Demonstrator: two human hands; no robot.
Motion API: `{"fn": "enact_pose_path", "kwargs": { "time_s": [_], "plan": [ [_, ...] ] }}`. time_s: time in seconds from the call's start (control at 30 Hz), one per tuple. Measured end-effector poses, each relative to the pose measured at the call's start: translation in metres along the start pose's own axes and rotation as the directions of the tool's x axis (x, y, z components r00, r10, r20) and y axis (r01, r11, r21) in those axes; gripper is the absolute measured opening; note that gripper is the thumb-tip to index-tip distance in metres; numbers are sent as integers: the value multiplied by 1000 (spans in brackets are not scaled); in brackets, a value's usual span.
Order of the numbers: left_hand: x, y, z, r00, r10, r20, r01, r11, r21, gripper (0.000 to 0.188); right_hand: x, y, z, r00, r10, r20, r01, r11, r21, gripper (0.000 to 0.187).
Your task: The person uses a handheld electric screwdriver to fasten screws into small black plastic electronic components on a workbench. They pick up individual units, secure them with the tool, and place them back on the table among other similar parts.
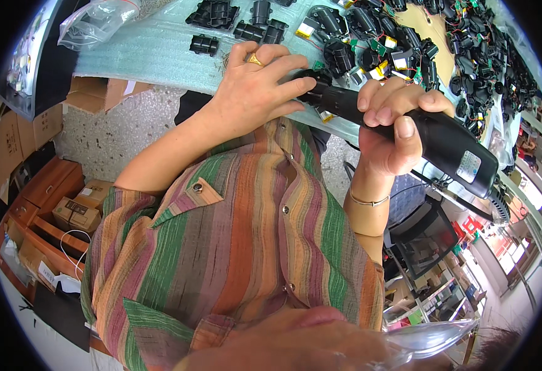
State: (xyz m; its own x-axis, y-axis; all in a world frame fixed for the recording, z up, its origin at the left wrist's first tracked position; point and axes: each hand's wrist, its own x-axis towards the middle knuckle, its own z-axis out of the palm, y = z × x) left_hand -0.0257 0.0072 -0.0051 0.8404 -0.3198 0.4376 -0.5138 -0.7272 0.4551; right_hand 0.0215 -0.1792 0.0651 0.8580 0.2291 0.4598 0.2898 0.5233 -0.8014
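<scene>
In my right hand (pixel 391 127) is a black electric screwdriver (pixel 435 141), held aslant with fingers and thumb wrapped round its body. A coiled cord leaves its back end at the right. Its front end points left and up, to a black plastic part (pixel 317 79) at the table's near edge. My left hand (pixel 265 86), with a gold ring on one finger, has its fingers bent over that part and steadies it. Fingers and the tool partly cover the part, and the tip of the bit is hidden.
Several black plastic housings (pixel 212 13) lie on the pale green table mat (pixel 141 46). To the right are heaps of black assemblies (pixel 339 55) with wires, green boards and silver-yellow packs. A clear plastic bag (pixel 95 25) sits at the far left. Cardboard boxes (pixel 76 213) stand below left.
</scene>
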Motion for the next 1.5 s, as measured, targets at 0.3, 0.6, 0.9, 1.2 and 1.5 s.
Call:
{"fn": "enact_pose_path", "kwargs": {
  "time_s": [0.3,0.6,0.9,1.2,1.5],
  "plan": [
    [-3,-1,10,999,-34,-5,33,999,-36,37,-3,7,3,1000,2,-21,-2,1000,-22,35],
    [-5,-3,10,999,-42,14,43,997,-56,37,-1,10,9,998,32,52,-26,994,-105,28],
    [-5,-4,8,997,-69,23,71,993,-94,36,1,20,29,992,26,125,8,963,-269,28],
    [2,-1,6,998,-55,15,56,994,-98,35,-12,16,19,991,-47,127,83,951,-298,38],
    [55,0,-52,915,-13,404,217,859,-463,37,-7,-74,-41,919,-288,-270,256,955,-150,28]
  ]
}}
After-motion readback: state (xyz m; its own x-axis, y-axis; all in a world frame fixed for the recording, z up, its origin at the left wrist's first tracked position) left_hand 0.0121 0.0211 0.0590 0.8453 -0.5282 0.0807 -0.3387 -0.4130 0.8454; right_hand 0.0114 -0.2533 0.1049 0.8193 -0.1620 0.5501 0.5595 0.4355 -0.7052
